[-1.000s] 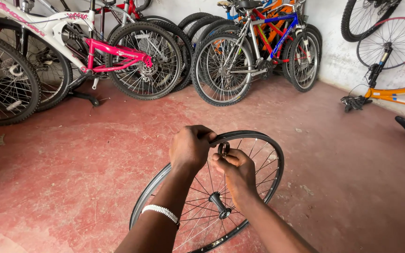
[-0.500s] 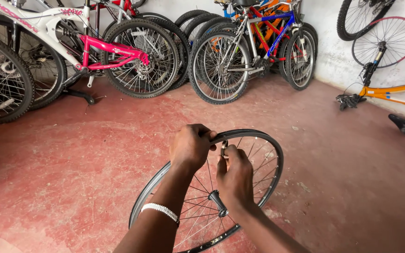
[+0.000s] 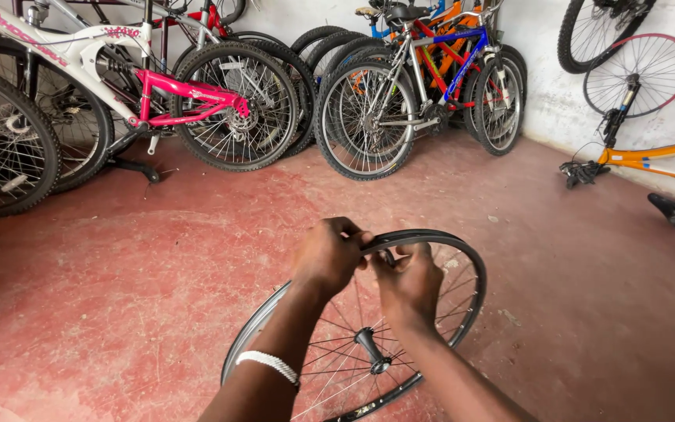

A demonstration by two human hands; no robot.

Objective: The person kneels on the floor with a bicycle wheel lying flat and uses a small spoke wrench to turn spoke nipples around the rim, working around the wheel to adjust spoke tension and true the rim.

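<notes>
Two hands, both curled shut on the top edge of one bare bicycle wheel (image 3: 431, 312): left hand (image 3: 328, 254) pinching the rim with a white beaded bracelet (image 3: 269, 362) on its wrist, right hand (image 3: 409, 280) gripping just beside it, fingertips nearly touching the left. One wheel only in hand, standing tilted on the red floor (image 3: 119, 312), one hub (image 3: 372, 348) at its middle, thin spokes fanning outward. Beyond, well apart, one pink-and-white bicycle (image 3: 158, 86), one blue-and-red bicycle (image 3: 423, 86), one orange frame (image 3: 650, 156), and two loose wheels (image 3: 638, 70) against the white wall.
</notes>
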